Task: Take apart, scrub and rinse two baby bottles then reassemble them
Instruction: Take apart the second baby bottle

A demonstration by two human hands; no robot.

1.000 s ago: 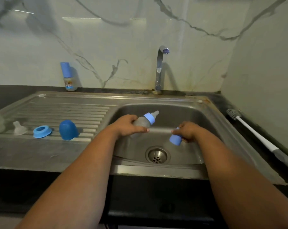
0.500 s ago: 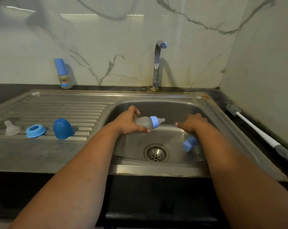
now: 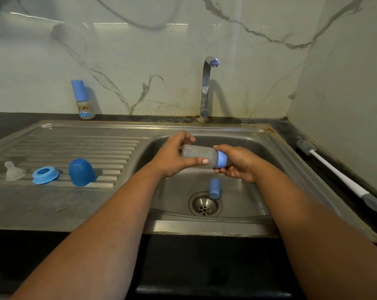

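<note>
A cloudy grey baby bottle (image 3: pixel 197 155) lies sideways in the air over the sink basin (image 3: pixel 254 191). My left hand (image 3: pixel 172 156) grips its body. My right hand (image 3: pixel 237 163) wraps around its blue collar (image 3: pixel 221 159), hiding the teat. A small blue cap (image 3: pixel 214 188) lies in the basin beside the drain (image 3: pixel 205 205). On the drainboard (image 3: pixel 79 146) sit a clear teat (image 3: pixel 13 173), a blue collar ring (image 3: pixel 45 174) and a dark blue dome cap (image 3: pixel 81 172). A second bottle with a blue cap (image 3: pixel 83 100) stands upright by the back wall.
The tap (image 3: pixel 207 87) rises behind the basin, with no water running. A bottle brush with a white handle (image 3: pixel 339 176) lies on the dark counter to the right. A marble wall closes the right side.
My right hand let the small blue cap drop into the basin, then moved left onto the bottle's blue collar. The left hand turned the bottle level.
</note>
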